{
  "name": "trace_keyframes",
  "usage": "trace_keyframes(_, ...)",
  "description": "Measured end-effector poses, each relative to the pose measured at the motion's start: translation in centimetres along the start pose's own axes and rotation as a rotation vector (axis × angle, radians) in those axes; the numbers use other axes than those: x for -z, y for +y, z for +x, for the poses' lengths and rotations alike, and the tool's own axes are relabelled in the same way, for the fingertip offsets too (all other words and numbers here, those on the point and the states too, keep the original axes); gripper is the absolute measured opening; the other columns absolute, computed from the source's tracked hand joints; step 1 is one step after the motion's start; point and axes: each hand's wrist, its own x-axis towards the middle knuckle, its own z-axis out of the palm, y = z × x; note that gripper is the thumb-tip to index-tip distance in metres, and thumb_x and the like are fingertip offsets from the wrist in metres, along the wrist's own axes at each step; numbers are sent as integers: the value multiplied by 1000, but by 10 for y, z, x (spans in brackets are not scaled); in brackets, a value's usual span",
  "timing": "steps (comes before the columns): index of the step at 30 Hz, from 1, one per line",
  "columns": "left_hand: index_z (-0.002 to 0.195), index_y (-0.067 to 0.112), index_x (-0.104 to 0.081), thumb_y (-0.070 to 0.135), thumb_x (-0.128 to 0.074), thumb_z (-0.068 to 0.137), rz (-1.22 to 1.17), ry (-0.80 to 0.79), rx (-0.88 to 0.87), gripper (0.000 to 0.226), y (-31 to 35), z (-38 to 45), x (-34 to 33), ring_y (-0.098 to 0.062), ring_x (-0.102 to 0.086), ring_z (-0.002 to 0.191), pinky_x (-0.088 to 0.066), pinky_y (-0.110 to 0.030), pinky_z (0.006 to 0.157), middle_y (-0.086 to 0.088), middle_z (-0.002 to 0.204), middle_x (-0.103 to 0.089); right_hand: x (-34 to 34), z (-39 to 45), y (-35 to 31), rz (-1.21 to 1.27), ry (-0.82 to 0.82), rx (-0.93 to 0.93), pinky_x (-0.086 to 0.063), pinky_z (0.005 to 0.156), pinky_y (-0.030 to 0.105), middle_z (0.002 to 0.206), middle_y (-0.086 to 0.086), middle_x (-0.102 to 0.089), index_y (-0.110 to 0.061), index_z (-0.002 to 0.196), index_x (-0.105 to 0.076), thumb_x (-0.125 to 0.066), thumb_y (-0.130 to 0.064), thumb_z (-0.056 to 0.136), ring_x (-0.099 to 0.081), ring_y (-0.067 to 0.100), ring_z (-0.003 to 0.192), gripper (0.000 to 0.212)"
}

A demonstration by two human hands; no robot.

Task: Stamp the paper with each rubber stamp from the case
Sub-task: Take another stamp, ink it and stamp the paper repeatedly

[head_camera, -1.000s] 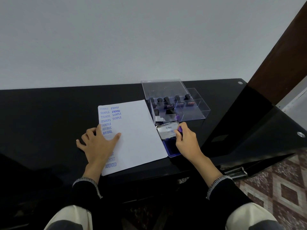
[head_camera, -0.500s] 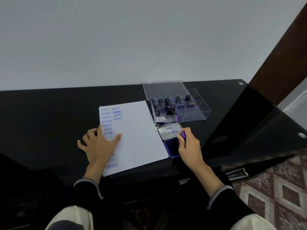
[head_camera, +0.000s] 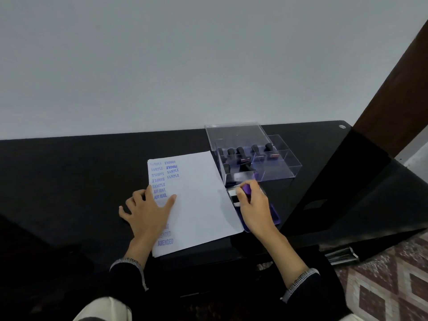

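A white paper lies on the black table, with blue prints such as SAMPLE, AIR MAIL and AMENDED down its left side. My left hand rests flat on that left side, fingers spread. A clear plastic case with several black-handled stamps stands just beyond the paper's right corner. In front of it lies an open purple ink pad, partly hidden. My right hand is over the pad, closed on a purple stamp.
The table's front edge runs just below the paper. At the right, a glossy black angled panel rises beside the pad. A brown wooden post stands at far right, above a patterned floor. A plain wall is behind.
My right hand with the purple stamp has shifted slightly left over the ink pad and now covers most of its lid. My left hand stays on the paper.
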Motion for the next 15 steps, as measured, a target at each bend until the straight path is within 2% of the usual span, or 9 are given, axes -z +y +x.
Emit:
trace_keyframes(3,139,25,-41,53,-41,95,15,-15,-22,52,-3,4,7,-27,-33,127,-15,-55,111,-2,135,-39,-36,7,-22,175,-125,-49,-46,73,28,93,4,-58,-19,104,-48,-44,-26,99,-57,15,80,9)
trace_keyframes(6,133,31,-48,38,-43,97,-20,-38,-68,37,-15,12,15,-21,-36,121,-20,-49,106,3,130,-44,-70,21,-37,244,-203,-24,-49,74,28,102,4,-60,-23,113,-45,-42,-24,100,-59,7,77,14)
trace_keyframes(9,127,32,-53,34,-47,96,-118,-47,-110,32,-25,22,22,-18,-41,117,-23,-43,104,5,125,-50,-96,39,-49,252,-212,10,-50,68,22,97,0,-57,-20,113,-43,-47,-22,99,-60,5,72,15)
trace_keyframes(12,128,27,-54,32,-50,96,-207,-33,-159,33,-29,31,23,-13,-44,116,-28,-37,104,6,126,-49,-112,58,-58,219,-243,58,-46,64,14,92,-1,-57,-13,105,-49,-51,-22,97,-60,9,75,12)
trace_keyframes(15,130,21,-55,24,-52,97,-338,-36,-232,34,-30,37,18,-4,-44,117,-37,-23,99,8,132,-48,-122,76,-62,190,-245,79,-43,60,7,89,-2,-58,-13,102,-52,-54,-22,95,-60,8,73,11)
